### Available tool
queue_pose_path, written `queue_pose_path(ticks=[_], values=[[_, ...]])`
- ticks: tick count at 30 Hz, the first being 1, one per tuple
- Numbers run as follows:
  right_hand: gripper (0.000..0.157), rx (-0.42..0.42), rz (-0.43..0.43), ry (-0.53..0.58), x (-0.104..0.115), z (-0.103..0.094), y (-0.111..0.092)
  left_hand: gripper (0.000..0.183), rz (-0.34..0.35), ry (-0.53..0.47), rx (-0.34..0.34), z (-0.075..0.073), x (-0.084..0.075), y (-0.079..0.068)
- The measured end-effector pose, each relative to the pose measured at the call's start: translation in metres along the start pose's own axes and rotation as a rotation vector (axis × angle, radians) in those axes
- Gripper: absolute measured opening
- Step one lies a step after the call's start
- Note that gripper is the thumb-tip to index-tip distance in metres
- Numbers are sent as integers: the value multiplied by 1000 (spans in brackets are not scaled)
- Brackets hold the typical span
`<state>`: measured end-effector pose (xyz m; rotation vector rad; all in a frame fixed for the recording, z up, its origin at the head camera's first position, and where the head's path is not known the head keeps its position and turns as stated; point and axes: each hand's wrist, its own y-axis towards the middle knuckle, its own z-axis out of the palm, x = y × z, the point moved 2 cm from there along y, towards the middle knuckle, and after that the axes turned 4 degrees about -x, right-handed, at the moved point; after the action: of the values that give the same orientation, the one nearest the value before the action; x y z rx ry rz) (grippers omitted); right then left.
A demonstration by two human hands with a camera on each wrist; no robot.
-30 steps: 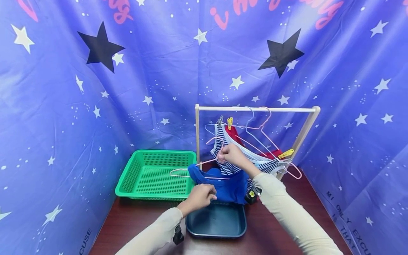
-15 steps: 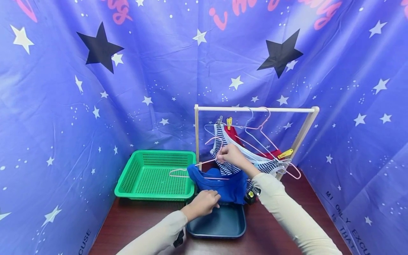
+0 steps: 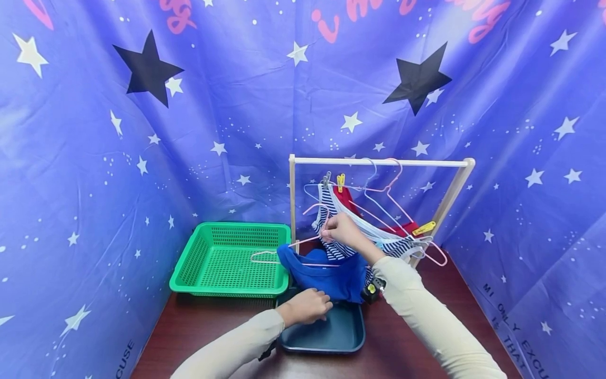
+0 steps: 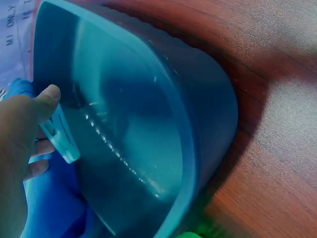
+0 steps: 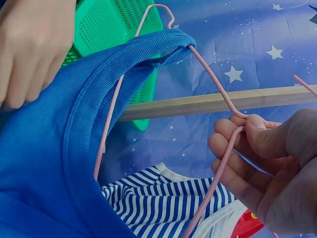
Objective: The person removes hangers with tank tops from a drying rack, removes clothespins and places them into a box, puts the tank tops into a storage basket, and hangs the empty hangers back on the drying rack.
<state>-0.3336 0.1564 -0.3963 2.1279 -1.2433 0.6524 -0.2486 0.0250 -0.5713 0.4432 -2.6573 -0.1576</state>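
Pinching a light-blue clip in the left hand's grip and a pink hanger in the right hand's grip, with a blue shirt between.
Held just below the hook, with the hanger's bar running left to right through the shirt's collar and its left end out over the green basket; hard to tell where the right end finishes. Set low over the dark tray, with the clip's long axis jutting past the fingertips and the collar lying straight to the far side; unclear whether touching cloth. Hemmed in by the basket at left and by the rack and striped garment on the far right; looser over the tray and toward the surface's near right.
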Motion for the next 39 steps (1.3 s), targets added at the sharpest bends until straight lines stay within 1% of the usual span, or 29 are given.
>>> queue_pose_path(ticks=[3, 6, 10, 15, 18, 22, 25, 29, 31, 33, 36, 39], values=[[18, -12, 7, -6, 1, 0, 0, 21, 30, 4, 33, 2, -5, 4], [18, -37, 19, -17, 2, 0, 0, 20, 44, -8, 60, 5, -9, 8], [20, -66, 32, -39, 3, -1, -1, 21, 45, -21, 105, 12, -14, 12], [19, -68, 23, -58, 5, -2, 0, 21, 45, -25, 138, 19, -18, 15], [19, -56, 0, -75, 4, -1, 0, 20, 46, -31, 161, 23, -19, 15], [22, -19, -19, -105, 3, 0, 2, 17, 40, -46, 203, 28, -21, 15], [25, 16, -22, -150, 4, 0, 3, 13, 30, -47, 228, 29, -22, 15], [26, 57, -7, -185, 6, 1, 4, 9, 13, -33, 238, 28, -25, 14], [25, 74, 36, -156, 7, 2, 4, 9, 12, -31, 238, 28, -26, 13], [23, 86, 111, -92, 8, 4, 3, 9, 16, -39, 235, 29, -28, 12], [19, 105, 261, 70, 8, 9, 3, 11, 23, -51, 220, 30, -30, 11], [19, 120, 393, 215, 8, 13, 5, 11, 20, -45, 207, 31, -30, 11]])
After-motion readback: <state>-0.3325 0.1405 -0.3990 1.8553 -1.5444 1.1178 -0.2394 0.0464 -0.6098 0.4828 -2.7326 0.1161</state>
